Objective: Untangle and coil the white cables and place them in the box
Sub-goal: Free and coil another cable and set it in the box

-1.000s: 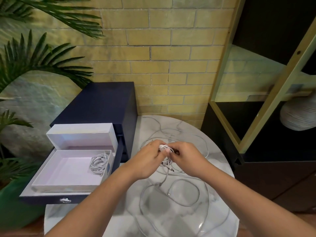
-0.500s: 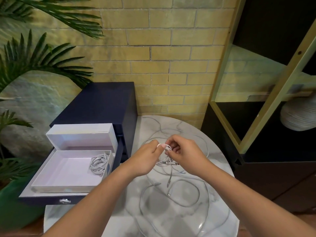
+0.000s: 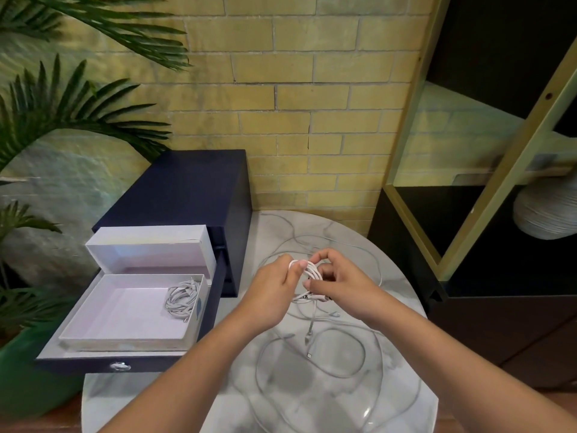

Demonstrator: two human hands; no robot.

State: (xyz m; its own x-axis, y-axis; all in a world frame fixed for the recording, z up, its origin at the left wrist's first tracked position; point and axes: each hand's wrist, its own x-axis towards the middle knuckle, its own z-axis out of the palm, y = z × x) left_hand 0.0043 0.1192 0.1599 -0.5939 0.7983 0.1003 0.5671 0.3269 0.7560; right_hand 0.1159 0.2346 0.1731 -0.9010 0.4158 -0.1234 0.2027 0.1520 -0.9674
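Above the round marble table (image 3: 402,401), both my hands hold a small coil of white cable (image 3: 312,269). My left hand (image 3: 274,287) pinches the coil's top between thumb and fingers. My right hand (image 3: 338,284) grips the coil from the right, fingers curled round it. A cable end with a plug (image 3: 309,335) hangs from the coil to the tabletop. Loose white cables (image 3: 346,367) lie looped and tangled over the marble. The open white box (image 3: 93,323) stands on the pulled-out drawer at left, with one coiled cable (image 3: 182,300) in its right corner.
A dark blue drawer cabinet (image 3: 187,189) stands left of the table, its drawer (image 3: 103,365) pulled out under the box, whose lid (image 3: 150,245) is raised. A black and gold shelf (image 3: 487,170) with a pale ribbed vase (image 3: 543,214) is on the right. Palm leaves (image 3: 62,114) hang left.
Both hands have lifted the small coil slightly up and away from the table, and the right hand has turned round the coil. The loose cables on the marble lie the same.
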